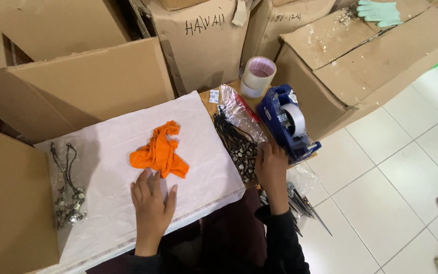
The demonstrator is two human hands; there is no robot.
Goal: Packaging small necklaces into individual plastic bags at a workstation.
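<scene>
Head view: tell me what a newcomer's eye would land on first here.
The crumpled orange cloth stands out most, lying mid-way on the white sheet, with the left hand flat just below it. To the right, the right hand rests against a heap of black cords with metal tags, beside a blue tape dispenser. Brown cardboard boxes ring the workspace.

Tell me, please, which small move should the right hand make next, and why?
Probably close the right hand on one black cord from the pile of cords with metal tags. Its fingers already rest there, while the left hand lies flat below the orange cloth.
</scene>
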